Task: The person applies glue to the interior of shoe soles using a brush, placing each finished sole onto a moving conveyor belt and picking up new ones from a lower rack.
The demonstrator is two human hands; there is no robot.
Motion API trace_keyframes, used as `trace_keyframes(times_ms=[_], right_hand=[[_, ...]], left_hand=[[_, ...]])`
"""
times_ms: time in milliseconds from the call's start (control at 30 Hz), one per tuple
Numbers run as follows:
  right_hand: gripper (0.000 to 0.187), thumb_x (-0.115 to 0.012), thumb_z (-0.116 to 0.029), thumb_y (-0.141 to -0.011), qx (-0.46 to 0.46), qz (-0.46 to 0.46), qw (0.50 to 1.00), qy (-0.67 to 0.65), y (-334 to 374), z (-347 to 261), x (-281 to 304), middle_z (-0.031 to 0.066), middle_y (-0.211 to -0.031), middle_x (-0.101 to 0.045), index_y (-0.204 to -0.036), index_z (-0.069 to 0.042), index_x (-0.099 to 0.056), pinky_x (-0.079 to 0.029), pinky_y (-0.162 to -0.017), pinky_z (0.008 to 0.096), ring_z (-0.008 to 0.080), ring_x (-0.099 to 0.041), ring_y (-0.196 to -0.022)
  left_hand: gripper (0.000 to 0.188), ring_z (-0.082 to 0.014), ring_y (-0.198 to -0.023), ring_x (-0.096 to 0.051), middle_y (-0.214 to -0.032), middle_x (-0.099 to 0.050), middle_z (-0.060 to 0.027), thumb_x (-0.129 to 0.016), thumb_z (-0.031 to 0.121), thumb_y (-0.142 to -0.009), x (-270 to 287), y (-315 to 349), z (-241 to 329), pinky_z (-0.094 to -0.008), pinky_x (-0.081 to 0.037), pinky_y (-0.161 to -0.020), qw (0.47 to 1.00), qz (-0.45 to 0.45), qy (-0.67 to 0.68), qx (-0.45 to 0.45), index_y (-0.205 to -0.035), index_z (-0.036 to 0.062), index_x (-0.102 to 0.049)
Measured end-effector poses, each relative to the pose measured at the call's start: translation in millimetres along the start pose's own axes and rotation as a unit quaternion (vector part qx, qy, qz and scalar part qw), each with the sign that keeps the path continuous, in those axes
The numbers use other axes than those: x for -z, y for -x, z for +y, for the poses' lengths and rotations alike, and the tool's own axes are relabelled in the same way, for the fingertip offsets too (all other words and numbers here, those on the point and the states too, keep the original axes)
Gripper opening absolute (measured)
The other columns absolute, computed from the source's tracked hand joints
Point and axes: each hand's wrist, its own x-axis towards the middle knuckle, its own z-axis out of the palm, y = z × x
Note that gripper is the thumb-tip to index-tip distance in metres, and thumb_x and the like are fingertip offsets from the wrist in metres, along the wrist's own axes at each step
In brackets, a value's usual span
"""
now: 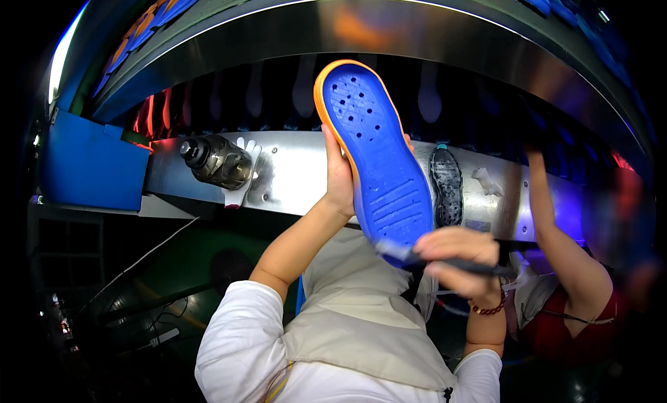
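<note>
A blue shoe sole [385, 170] with an orange rim and a patch of small holes at the toe is held up, toe pointing away. My left hand [339, 174] grips it by the sides, with fingertips showing on its right edge. In my right hand [460, 253], fingers wrap round a dark-handled brush [396, 251], blurred by motion. The brush's pale end lies against the sole's heel. Just right of the blue sole, a black-and-grey shoe sole [447, 187] lies on the metal bench [292, 170].
Towards the bench's left, a dark translucent bottle [221, 161] lies by a white glove [244, 181]. A crumpled white scrap [488, 182] is at right. Past the bench, pale sole shapes line a dark opening under a metal hood [278, 31]. A co-worker's arm [556, 229] reaches in at right.
</note>
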Motion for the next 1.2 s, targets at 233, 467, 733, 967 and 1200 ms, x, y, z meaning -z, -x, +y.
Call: trace_keyframes(times_ms=[233, 467, 733, 967, 1200], right_hand=[[0.023, -0.07, 0.001, -0.065, -0.013, -0.05, 0.999, -0.017, 7, 6, 8, 0.012, -0.091, -0.066, -0.088, 0.0, -0.066, -0.043, -0.088, 0.0371, 0.0262, -0.059, -0.097], [0.017, -0.059, 0.004, -0.073, -0.03, 0.18, 0.949, -0.255, 5, 23, -4, 0.0212, -0.095, -0.061, -0.09, 0.006, -0.058, -0.045, -0.086, 0.0384, 0.0293, -0.058, -0.094], [0.019, -0.062, 0.006, -0.067, -0.022, 0.144, 0.984, -0.103, 2, -1, -17, 0.0204, -0.091, -0.063, -0.086, 0.006, -0.062, -0.049, -0.079, 0.0348, 0.0277, -0.062, -0.087], [0.022, -0.066, 0.004, -0.063, 0.059, 0.067, 0.995, -0.051, -11, -5, -4, 0.0174, -0.086, -0.065, -0.085, 0.004, -0.064, -0.05, -0.076, 0.0354, 0.0278, -0.063, -0.084], [0.021, -0.067, 0.004, -0.063, 0.041, 0.017, 0.998, 0.047, -26, -15, 17, 0.0151, -0.085, -0.065, -0.083, 0.002, -0.063, -0.05, -0.075, 0.0344, 0.0271, -0.064, -0.083]], left_hand=[[0.096, -0.0342, -0.108, -0.049, -0.117, -0.049, -0.0225, -0.016, 0.077, -0.074, -8, -10, 18, -0.0475, -0.041, -0.091, 0.998, -0.046, 0.019, -0.026, -0.126, -0.0015, -0.037], [0.066, -0.0261, -0.111, -0.048, -0.122, -0.048, -0.0169, -0.023, 0.053, -0.09, -47, 4, 11, -0.0388, -0.037, -0.096, 0.99, -0.073, 0.119, -0.013, -0.127, -0.0003, -0.036], [0.058, -0.0264, -0.103, -0.055, -0.117, -0.052, -0.0194, -0.038, 0.041, -0.089, -30, 21, -7, -0.0386, -0.043, -0.09, 0.994, -0.023, 0.091, -0.048, -0.125, -0.0044, -0.038], [0.055, -0.0274, -0.101, -0.056, -0.115, -0.053, -0.0201, -0.039, 0.037, -0.088, -26, 10, 2, -0.0377, -0.045, -0.089, 0.991, -0.051, 0.126, -0.012, -0.123, -0.0049, -0.04], [0.052, -0.0279, -0.101, -0.057, -0.114, -0.053, -0.021, -0.038, 0.034, -0.089, -30, -2, 16, -0.0387, -0.045, -0.09, 0.992, -0.055, 0.104, 0.049, -0.123, -0.0054, -0.04]])
